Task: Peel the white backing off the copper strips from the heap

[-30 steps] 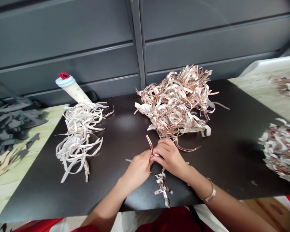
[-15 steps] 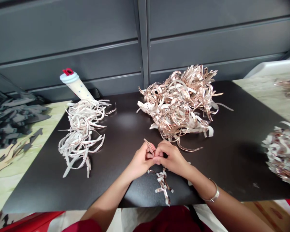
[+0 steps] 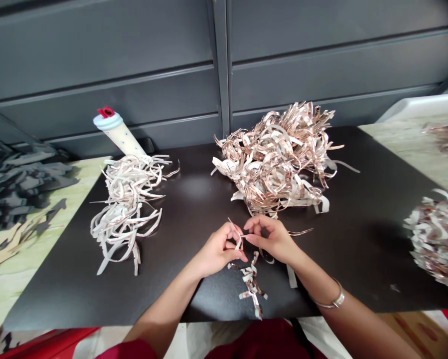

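My left hand point(image 3: 219, 248) and my right hand point(image 3: 271, 238) meet at the middle of the black tabletop point(image 3: 186, 209). Both pinch a thin shiny paper strip point(image 3: 235, 232) that bends between their fingertips. From the strip a folded zigzag chain point(image 3: 251, 284) of the same paper trails toward the table's near edge. A big heap of rose-gold strips point(image 3: 278, 159) lies just behind my right hand. My right wrist wears a silver bangle point(image 3: 334, 300).
A pile of whitish strips point(image 3: 126, 204) lies at the left, with a glue bottle point(image 3: 116, 133) with a red cap behind it. Folded strip bundles point(image 3: 435, 239) sit at the right edge. Dark cut shapes point(image 3: 18, 174) cover the left table. A grey panelled wall stands behind.
My hands have drawn slightly apart. The right hand lifted its fingers and shifted right, and the strip now bends between the two hands. The view drifted a little.
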Tool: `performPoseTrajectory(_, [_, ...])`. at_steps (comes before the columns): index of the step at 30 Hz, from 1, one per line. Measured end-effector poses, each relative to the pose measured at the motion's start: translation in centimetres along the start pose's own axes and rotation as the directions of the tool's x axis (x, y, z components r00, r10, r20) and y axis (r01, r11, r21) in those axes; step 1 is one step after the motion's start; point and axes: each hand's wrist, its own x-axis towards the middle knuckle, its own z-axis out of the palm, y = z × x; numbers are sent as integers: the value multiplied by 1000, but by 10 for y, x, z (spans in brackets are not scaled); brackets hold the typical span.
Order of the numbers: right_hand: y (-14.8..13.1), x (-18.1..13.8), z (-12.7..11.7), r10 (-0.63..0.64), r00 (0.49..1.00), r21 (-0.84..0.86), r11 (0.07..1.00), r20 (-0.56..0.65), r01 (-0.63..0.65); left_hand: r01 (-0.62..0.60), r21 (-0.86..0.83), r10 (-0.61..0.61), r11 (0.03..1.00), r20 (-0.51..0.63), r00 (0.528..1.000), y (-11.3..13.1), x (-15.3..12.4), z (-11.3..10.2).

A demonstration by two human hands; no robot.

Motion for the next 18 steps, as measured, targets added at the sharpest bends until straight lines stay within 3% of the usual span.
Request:
performPoseTrajectory(4, [3, 0, -5, -66, 996, -166, 985, -60, 55, -2, 71, -2, 997, 56, 998, 2, -2, -3])
performPoseTrajectory(7, [2, -2, -2, -173, 985, -311, 936, 5, 166, -10, 128, 2, 992, 63, 998, 3, -3, -4])
performPoseTrajectory(11, [-2, -4, 6, -378, 926, -396, 850, 3, 348, -24, 210, 39, 977, -65, 997, 1, -1, -1])
performPoseTrajectory(14, [-3, -6, 12, -521, 854, -404, 783, -8, 473, 12, 164, 11, 986, -143, 990, 0, 1, 3])
performPoseTrajectory(18, [1, -9, 18, -569, 821, -464, 717, 42, 521, 23, 70, -11, 997, -166, 986, -1, 2, 4])
